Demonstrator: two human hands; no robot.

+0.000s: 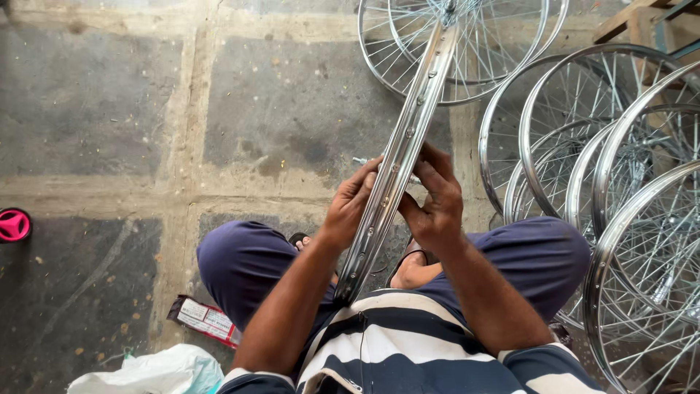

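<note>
Hands worked a spoked rim (405,142) stood on edge between the squatting person's knees, left hand (350,208) and right hand (434,204) grasping it from either side, apparently seating spokes; next move called for turning it onward.

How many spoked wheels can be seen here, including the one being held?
About 8, perhaps more behind: one rim between left hand and right hand, one flat wheel beyond it, roughly six in the overlapping stack.
</note>
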